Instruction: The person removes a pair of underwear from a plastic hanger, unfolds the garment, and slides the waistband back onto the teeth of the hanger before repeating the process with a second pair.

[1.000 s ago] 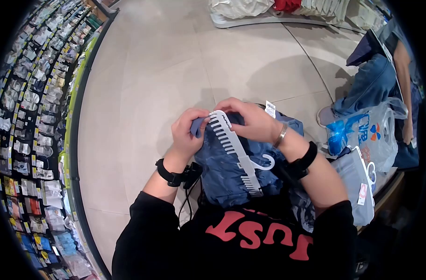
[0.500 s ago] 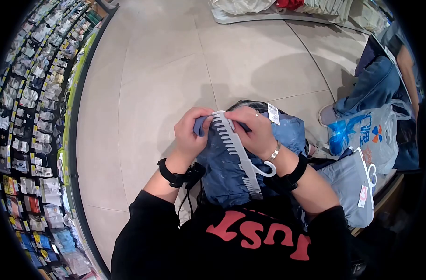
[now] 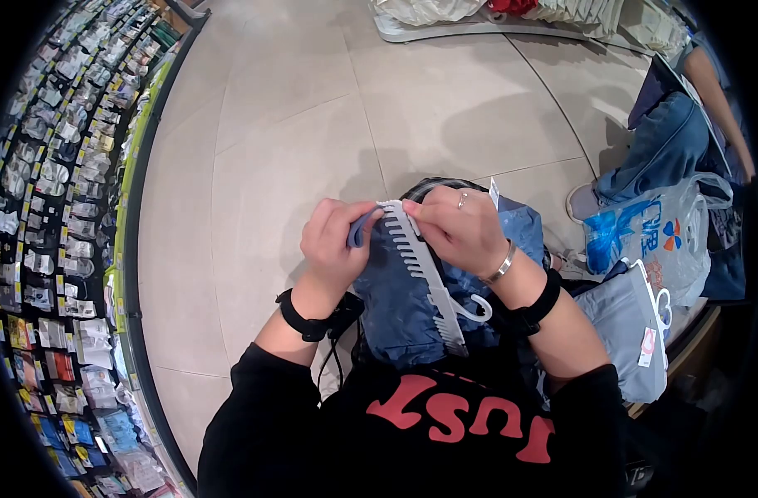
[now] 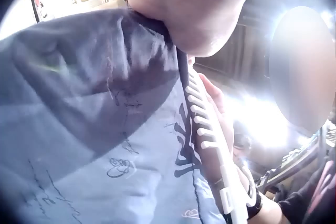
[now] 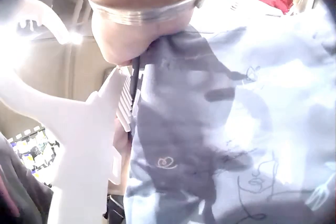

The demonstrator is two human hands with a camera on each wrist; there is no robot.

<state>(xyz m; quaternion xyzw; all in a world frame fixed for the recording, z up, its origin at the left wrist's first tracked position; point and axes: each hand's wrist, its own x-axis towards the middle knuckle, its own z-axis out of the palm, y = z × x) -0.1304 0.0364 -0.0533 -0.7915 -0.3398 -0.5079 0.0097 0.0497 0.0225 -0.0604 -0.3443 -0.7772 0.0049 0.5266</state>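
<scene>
We grip the blue garment [image 3: 396, 319] with the left hand [image 3: 333, 241]: thumb and fingers are curled together on a folded edge of its cloth, beside the hanger's upper end. The right hand [image 3: 460, 228] is likewise drawn into a pinch, with thumb and fingers on the upper end of the white hanger [image 3: 435, 290]; cloth falls directly below this hand in the right wrist view. We cannot tell how much of the edge lies under the fingers.

The hanger slants in front of the body, its far end between the hands and its near end by the shirt. Comb-like teeth line its bar, and its hook [image 5: 31, 95] projects sideways from mid-length, toward the right forearm. The garment hangs alongside the bar and carries line drawings.

A silver ring [image 3: 462, 200] and a bracelet [image 3: 503, 262] sit on the right side; both wrists wear black bands. We wear a black shirt [image 3: 312, 432] with pink letters.

To our right lie a grey garment [image 3: 611, 324] on its own hanger and, beyond it, a plastic bag [image 3: 690, 257] near a person in jeans [image 3: 669, 141]. Packed shelves [image 3: 63, 207] flank the pale floor [image 3: 254, 232] on our left.
</scene>
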